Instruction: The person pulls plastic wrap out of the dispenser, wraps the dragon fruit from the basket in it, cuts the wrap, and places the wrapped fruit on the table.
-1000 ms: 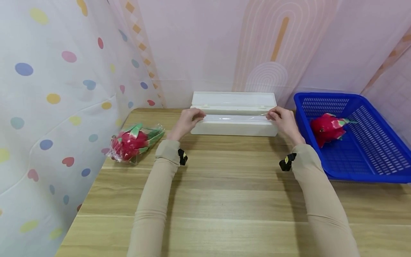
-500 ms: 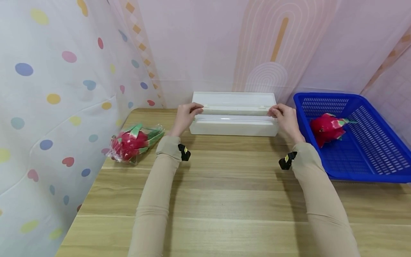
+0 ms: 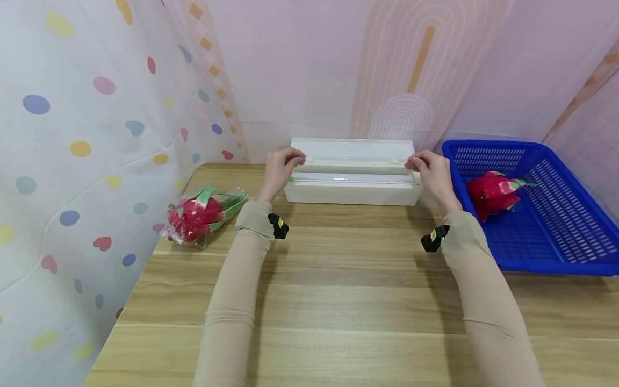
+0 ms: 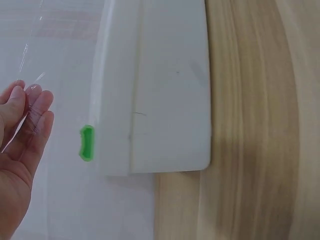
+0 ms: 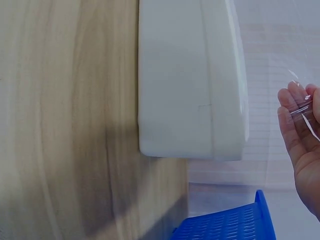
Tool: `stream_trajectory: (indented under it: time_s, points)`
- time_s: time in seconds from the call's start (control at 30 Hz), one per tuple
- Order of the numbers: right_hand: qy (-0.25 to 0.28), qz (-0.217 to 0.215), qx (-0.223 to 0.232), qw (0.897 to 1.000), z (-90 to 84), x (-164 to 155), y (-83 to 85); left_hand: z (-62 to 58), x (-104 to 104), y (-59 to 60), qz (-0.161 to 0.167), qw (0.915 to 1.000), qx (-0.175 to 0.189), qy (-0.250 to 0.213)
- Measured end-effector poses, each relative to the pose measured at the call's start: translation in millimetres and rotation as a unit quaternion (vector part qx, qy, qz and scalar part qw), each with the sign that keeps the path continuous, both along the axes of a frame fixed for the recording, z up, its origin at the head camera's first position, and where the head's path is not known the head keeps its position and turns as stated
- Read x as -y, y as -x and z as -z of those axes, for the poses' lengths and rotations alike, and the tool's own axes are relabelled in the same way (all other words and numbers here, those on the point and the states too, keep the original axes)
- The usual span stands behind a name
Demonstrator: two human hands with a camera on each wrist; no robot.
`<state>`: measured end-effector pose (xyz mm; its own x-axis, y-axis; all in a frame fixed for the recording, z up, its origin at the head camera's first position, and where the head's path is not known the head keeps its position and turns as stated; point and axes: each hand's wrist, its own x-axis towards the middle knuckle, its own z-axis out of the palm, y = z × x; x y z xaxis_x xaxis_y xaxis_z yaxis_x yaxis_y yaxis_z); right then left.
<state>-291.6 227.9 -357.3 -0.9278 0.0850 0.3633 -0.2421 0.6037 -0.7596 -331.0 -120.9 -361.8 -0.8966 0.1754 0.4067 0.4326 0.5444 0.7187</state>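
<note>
A long white cling film dispenser (image 3: 353, 194) lies near the back of the table with its lid (image 3: 353, 148) raised. Above its left end my left hand (image 3: 280, 171) pinches a corner of clear cling film (image 4: 23, 56) between thumb and fingers. My right hand (image 3: 432, 174) pinches the film's other corner above the right end. The sheet stretches between both hands, mostly too clear to see in the head view. A green slider (image 4: 86, 143) shows at the dispenser's left end, below the left fingers.
On the table's left lies a dragon fruit (image 3: 195, 215) wrapped in clear film. A blue plastic basket (image 3: 570, 226) stands at the right, close to my right forearm, with another dragon fruit (image 3: 493, 193) in it. A patterned curtain (image 3: 300, 70) hangs directly behind the dispenser.
Both hands have risen from the dispenser's front slot toward its raised lid, drawing the film up. The right hand has shifted slightly right. The dragon fruits and basket have stayed put.
</note>
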Motion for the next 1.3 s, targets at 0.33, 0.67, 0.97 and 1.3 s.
stream_trajectory:
  time_s: [0.33,0.67,0.97,1.3]
  points:
    - [0.000,0.010,0.002,1.000,-10.3,-2.1,1.3,-12.4,-1.3,0.6,0.002,0.9983,0.039,-0.044]
    - [0.010,0.005,-0.018,1.000,-18.9,-1.5,3.1,-23.3,4.1,0.7,0.025,0.9988,0.030,-0.029]
    - [0.005,0.004,-0.022,1.000,-23.3,0.1,1.4,-23.7,10.6,1.9,0.035,0.9981,-0.007,0.050]
    - [-0.017,0.010,-0.019,1.000,-30.7,0.1,-1.4,-29.8,10.7,0.7,0.018,0.9985,0.012,0.051]
